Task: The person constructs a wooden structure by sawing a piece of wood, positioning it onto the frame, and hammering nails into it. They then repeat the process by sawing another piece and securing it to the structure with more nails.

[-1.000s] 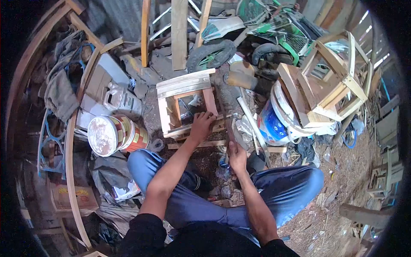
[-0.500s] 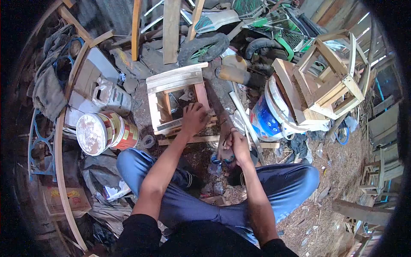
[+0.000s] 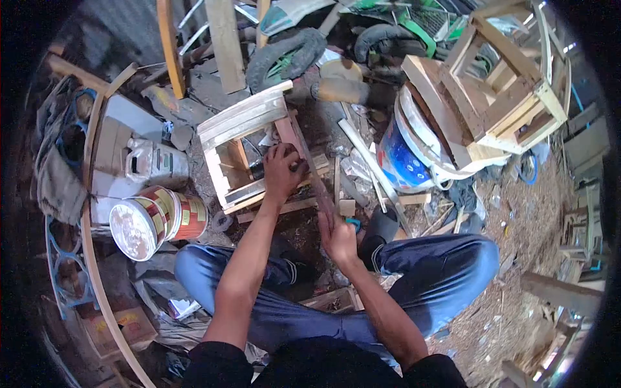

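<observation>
The right hand (image 3: 337,239) grips a long tool (image 3: 321,194) angled toward eleven o'clock; a slip could scrape the left hand (image 3: 283,173), curled at the wooden frame (image 3: 246,121), hold unclear.

Wears blk shirt (image 3: 323,363); blue trousers (image 3: 440,278) w/ striped cuffs (image 3: 376,257); dk footwear (image 3: 381,227).

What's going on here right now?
A person sits with bent legs at a wooden frame on the ground. The left hand is at the frame's near right corner, fingers curled. The right hand grips a long, dark tool that runs along the frame's right side; whether it touches the wood, I can't tell. To the right, a second frame sits on top of a blue-and-white bucket.
</observation>
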The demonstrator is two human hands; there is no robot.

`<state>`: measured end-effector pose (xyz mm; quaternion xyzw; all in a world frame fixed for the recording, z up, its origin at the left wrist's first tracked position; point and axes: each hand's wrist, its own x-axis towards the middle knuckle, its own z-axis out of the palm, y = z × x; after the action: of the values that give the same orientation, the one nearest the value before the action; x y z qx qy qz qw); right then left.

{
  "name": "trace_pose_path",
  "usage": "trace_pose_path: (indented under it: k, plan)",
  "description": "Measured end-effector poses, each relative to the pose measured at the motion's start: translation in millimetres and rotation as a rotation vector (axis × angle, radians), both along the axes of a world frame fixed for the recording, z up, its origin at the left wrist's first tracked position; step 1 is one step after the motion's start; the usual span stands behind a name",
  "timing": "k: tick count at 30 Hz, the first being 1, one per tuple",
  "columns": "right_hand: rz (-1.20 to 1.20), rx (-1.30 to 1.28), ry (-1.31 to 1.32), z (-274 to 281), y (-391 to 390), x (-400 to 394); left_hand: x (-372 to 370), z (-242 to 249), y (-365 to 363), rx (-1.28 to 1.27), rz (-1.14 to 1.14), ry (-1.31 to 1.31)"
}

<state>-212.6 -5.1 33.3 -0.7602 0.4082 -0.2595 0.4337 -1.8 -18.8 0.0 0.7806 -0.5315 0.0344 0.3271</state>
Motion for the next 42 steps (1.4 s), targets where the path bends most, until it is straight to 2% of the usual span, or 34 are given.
trace_pose_path:
  k: [1,5,7,8,10,12,14,15,16,18,22,24,25,26,28,30,32,33,35,36,37,40,41,42]
  plan:
    - [0.051,0.078,0.162,3,2,-5,2,-1,0,0.003,0.002,0.020]
    - [0.002,0.086,0.028,13,-5,-10,0,-3,-3,0.012,0.018,-0.007]
    - [0.114,0.130,0.239,12,-26,3,0,-6,-2,0.025,0.027,-0.055]
    - [0.125,0.134,0.247,9,-23,-1,-2,-7,-1,0.030,0.038,-0.047]
    - [0.018,0.095,0.027,8,-14,-8,0,-4,-1,0.043,0.021,0.019]
    - [0.025,0.068,0.020,17,9,-24,1,0,-1,0.044,0.031,0.020]
    - [-0.087,-0.084,-0.129,17,19,-30,-4,0,2,0.021,0.003,-0.006]
    - [-0.013,-0.032,0.052,20,15,-32,-6,-3,3,0.020,0.001,0.006]
    - [-0.020,-0.035,0.064,16,6,-20,-6,-5,3,0.018,0.001,0.024]
    - [-0.012,0.221,0.348,3,-17,13,-1,-4,-2,0.000,-0.001,0.042]
    - [0.056,0.111,0.317,6,14,-22,-4,-1,1,-0.007,0.029,-0.006]
    - [-0.021,0.147,0.135,1,35,-47,-4,7,-1,0.002,0.037,0.022]
    - [-0.027,0.100,0.093,2,27,-35,-3,5,-3,-0.023,0.024,-0.010]
    - [-0.038,0.116,0.106,1,20,-25,-6,0,1,-0.034,-0.001,-0.033]
    - [0.053,0.298,0.418,19,-7,5,-3,3,-1,0.006,-0.026,-0.012]
    - [0.036,0.240,0.321,20,4,-14,-2,5,0,0.009,0.034,0.009]
    - [-0.032,0.089,0.095,26,21,-37,2,2,-1,-0.028,0.052,-0.054]
    - [-0.026,0.079,0.096,26,18,-33,3,3,-3,-0.035,0.036,-0.052]
    - [-0.111,-0.150,-0.096,19,15,-30,0,-2,-3,-0.036,0.023,-0.039]
    - [0.007,0.043,0.209,16,-6,-19,-3,-3,-3,-0.037,0.006,-0.006]
    - [0.001,0.156,0.217,26,-29,11,-4,-2,-1,-0.039,0.004,0.020]
    - [0.011,0.143,0.226,21,-33,24,-2,5,-1,-0.013,0.047,-0.006]
    - [0.030,-0.060,0.125,6,-24,2,-3,1,-2,-0.051,0.075,0.017]
    - [0.050,-0.067,0.138,11,-9,-23,1,3,-3,-0.065,0.089,0.014]
